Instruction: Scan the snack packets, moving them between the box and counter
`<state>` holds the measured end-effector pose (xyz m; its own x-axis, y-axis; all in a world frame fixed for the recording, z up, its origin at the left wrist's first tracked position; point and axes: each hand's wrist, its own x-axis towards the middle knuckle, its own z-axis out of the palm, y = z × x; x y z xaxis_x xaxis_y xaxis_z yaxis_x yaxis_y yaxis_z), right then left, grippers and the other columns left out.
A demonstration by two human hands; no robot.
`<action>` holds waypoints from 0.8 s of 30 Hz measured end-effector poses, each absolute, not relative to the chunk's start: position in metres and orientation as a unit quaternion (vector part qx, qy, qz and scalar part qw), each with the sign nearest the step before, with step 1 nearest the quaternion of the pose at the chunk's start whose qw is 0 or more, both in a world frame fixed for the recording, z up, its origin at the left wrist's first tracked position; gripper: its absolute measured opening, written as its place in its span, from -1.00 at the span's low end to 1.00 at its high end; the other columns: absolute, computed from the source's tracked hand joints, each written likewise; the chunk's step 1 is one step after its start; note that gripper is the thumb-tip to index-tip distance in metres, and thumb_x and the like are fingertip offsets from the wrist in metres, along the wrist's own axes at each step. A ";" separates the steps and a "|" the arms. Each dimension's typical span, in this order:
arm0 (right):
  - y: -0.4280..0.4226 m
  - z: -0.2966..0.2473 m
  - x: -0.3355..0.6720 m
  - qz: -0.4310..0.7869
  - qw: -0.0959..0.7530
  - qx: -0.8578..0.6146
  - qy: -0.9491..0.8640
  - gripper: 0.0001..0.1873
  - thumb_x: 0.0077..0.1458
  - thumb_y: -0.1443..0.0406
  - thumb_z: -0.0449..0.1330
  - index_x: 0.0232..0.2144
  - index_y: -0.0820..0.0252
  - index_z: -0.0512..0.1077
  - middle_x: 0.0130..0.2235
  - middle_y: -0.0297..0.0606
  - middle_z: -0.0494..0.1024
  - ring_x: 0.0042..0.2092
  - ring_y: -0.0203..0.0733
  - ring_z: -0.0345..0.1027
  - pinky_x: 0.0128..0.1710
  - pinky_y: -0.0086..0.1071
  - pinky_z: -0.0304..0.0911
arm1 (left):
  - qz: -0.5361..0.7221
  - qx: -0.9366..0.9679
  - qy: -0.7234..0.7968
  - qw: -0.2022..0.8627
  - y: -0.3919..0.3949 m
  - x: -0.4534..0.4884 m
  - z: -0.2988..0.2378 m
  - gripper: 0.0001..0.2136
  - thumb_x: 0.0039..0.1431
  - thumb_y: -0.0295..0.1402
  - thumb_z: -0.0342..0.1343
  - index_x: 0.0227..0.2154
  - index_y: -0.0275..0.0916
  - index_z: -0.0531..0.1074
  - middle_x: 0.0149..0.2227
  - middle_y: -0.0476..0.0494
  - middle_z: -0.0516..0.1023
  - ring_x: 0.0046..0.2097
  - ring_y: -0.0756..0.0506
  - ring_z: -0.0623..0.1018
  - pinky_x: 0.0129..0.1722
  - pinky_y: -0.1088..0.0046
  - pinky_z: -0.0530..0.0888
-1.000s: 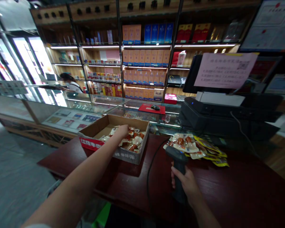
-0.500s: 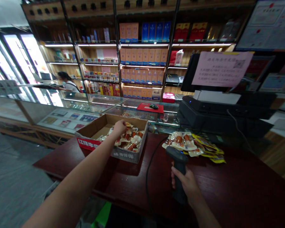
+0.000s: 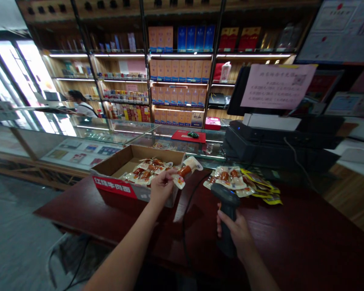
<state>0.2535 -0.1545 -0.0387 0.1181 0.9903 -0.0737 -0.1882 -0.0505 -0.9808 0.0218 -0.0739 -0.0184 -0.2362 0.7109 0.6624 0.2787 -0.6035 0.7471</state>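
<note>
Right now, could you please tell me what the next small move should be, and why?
I would probably bring the raised packet over to the scanner: the left hand holds it near the carton, apart from the scanner, which the right hand grips by its handle, and similar packets lie on the table beyond.

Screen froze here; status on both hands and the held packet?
Left hand holding packet near carton's edge. Right hand gripping scanner. Black cable between carton and scanner.
</note>
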 end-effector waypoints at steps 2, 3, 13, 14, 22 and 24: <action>-0.156 -0.036 0.257 0.524 0.562 -0.494 -0.405 -0.45 -0.27 0.07 0.34 -0.26 0.23 0.30 -0.64 -0.46 0.39 -0.68 -0.33 0.24 -0.72 -0.45 0.22 | 0.642 0.618 0.429 0.144 -0.082 0.021 -0.030 -0.91 -0.10 -0.49 -0.01 -0.62 -0.21 0.23 -0.27 -0.14 0.59 -0.17 -0.11 0.55 -0.20 0.35 0.45; -0.157 -0.035 0.259 0.524 0.562 -0.492 -0.409 -0.46 -0.26 0.07 0.34 -0.27 0.23 0.30 -0.64 -0.46 0.39 -0.68 -0.34 0.23 -0.72 -0.45 0.22 | 0.631 0.629 0.433 0.138 -0.085 0.019 -0.034 -0.90 -0.09 -0.49 -0.01 -0.62 -0.21 0.23 -0.27 -0.14 0.59 -0.19 -0.10 0.55 -0.21 0.37 0.45; -0.159 -0.027 0.254 0.547 0.526 -0.482 -0.439 -0.52 -0.22 0.09 0.30 -0.28 0.24 0.30 -0.64 -0.48 0.35 -0.68 -0.35 0.22 -0.73 -0.47 0.19 | 0.612 0.654 0.428 0.120 -0.088 0.011 -0.040 -0.89 -0.11 -0.53 -0.02 -0.63 -0.21 0.23 -0.32 -0.11 0.60 -0.24 -0.07 0.57 -0.25 0.41 0.47; -0.159 -0.027 0.254 0.548 0.526 -0.480 -0.438 -0.52 -0.21 0.09 0.30 -0.28 0.24 0.30 -0.64 -0.49 0.35 -0.68 -0.35 0.21 -0.73 -0.47 0.19 | 0.613 0.654 0.426 0.121 -0.088 0.011 -0.040 -0.88 -0.10 -0.53 -0.02 -0.63 -0.21 0.23 -0.32 -0.11 0.60 -0.24 -0.07 0.57 -0.23 0.40 0.47; -0.159 -0.025 0.254 0.552 0.520 -0.472 -0.450 -0.57 -0.19 0.10 0.28 -0.32 0.22 0.28 -0.65 -0.50 0.35 -0.68 -0.36 0.21 -0.73 -0.47 0.19 | 0.610 0.657 0.420 0.140 -0.086 0.010 -0.043 -0.89 -0.10 -0.52 -0.03 -0.62 -0.20 0.23 -0.30 -0.11 0.59 -0.22 -0.08 0.56 -0.21 0.36 0.48; -0.159 -0.026 0.254 0.554 0.515 -0.469 -0.455 -0.58 -0.17 0.10 0.28 -0.33 0.22 0.27 -0.65 -0.50 0.34 -0.68 -0.36 0.21 -0.73 -0.47 0.18 | 0.608 0.653 0.429 0.140 -0.087 0.010 -0.042 -0.90 -0.09 -0.50 -0.02 -0.62 -0.20 0.23 -0.30 -0.11 0.59 -0.24 -0.09 0.57 -0.23 0.36 0.48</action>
